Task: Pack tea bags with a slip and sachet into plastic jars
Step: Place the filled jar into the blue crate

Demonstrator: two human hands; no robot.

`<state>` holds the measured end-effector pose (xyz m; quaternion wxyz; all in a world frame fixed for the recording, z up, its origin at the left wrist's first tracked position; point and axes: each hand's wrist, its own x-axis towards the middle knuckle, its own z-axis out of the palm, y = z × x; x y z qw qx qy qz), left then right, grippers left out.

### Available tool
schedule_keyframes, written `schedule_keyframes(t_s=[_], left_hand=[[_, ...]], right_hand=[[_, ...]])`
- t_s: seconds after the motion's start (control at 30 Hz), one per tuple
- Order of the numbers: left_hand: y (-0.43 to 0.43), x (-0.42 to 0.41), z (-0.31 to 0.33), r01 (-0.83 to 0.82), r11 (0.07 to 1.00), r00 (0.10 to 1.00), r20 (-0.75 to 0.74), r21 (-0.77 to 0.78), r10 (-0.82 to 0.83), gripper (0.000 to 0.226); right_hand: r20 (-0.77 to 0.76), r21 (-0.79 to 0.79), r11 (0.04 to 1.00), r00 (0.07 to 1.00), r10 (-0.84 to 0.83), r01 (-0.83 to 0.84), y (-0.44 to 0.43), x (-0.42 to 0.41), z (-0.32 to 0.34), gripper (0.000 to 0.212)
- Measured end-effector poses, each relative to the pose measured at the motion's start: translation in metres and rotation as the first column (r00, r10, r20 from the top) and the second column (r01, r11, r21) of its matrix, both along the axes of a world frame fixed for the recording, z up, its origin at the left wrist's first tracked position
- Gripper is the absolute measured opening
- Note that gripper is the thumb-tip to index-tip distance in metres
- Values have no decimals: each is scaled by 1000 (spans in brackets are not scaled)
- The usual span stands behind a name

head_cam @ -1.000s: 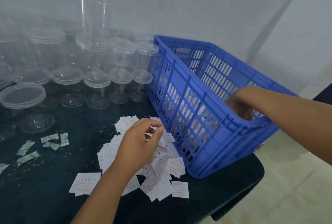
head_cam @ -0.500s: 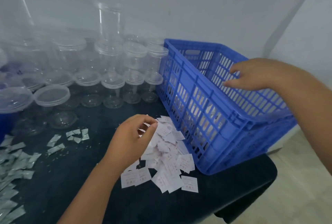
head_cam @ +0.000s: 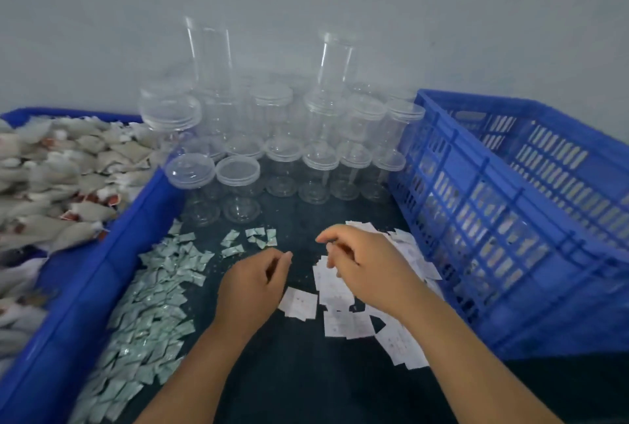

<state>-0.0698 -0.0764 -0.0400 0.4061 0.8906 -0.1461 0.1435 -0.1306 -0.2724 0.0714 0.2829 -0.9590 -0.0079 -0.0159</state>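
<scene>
Right hand: your right hand [head_cam: 367, 270] has left the rim of the right crate [head_cam: 510, 226] at 3 o'clock and now hangs over the slips [head_cam: 343, 323], just right of bench [head_cam: 299, 382] centre.
Right fingers: loosely curled and a little spread, forefinger reaching toward 11 o'clock; nothing shows in them, though they are blurred.
Left hand: your left hand [head_cam: 252, 284] has drawn off the slip pile toward 9 o'clock and sits over bare bench between slips and sachets [head_cam: 153, 308].
Left fingers: curled in, thumb close to forefinger; I cannot tell whether a slip is pinched inside.
View: your head has swung left, so the left crate [head_cam: 85, 287] at 9 o'clock has come into sight.
Tea bags: the tea bags [head_cam: 51, 185] are heaped in that left crate, none out on the bench.
Sachets: scattered from 10 down to 7 o'clock beside the left crate wall.
Jars: the jars [head_cam: 282, 155] stand lidded in rows at 12 o'clock, clear and, as far as can be seen, unfilled.
Right crate: looks bare inside.
Meaning: the crate business seems finished and both hands are back at the loose items; I judge you are gathering a slip, with sachet, tea bags and a jar still to fetch.
Watch: thin slips overlap, so you may lift two at once.
</scene>
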Motion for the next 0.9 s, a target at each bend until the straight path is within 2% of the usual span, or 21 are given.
schedule_keyframes(t_s=[0.03,0.2,0.3,0.43,0.5,0.6,0.67,0.83,0.9], left_hand=[[3,0,-5,-32,999,999,-8,-32,32,38],[9,8,-11,-94,977,993,-90,-192,77,46],[9,10,-12,-96,967,993,-90,-236,77,45],[10,13,-13,-138,950,986,-127,-279,106,46],[11,14,-14,-143,954,983,-146,-265,107,48],[14,14,-14,-137,948,983,-155,-288,95,50],[16,15,-15,-146,937,982,-159,-318,99,51],[16,14,-12,-143,909,981,-175,-391,79,53],[16,15,-12,-134,905,984,-159,-405,74,53]], right_hand=[[-34,35,999,999,9,-8,7,14,-12,27],[-105,231,972,994,-8,32,53,101,-34,84],[-117,343,935,992,-51,89,82,149,-38,106],[-159,405,902,983,-91,149,107,192,-52,127],[-141,432,892,986,-84,138,112,204,-60,123],[-63,456,881,992,-110,126,115,211,-68,97],[-19,503,850,986,-167,153,112,203,-69,95],[130,682,727,964,-230,82,87,146,-59,76],[182,733,680,955,-236,28,76,106,-54,76]])
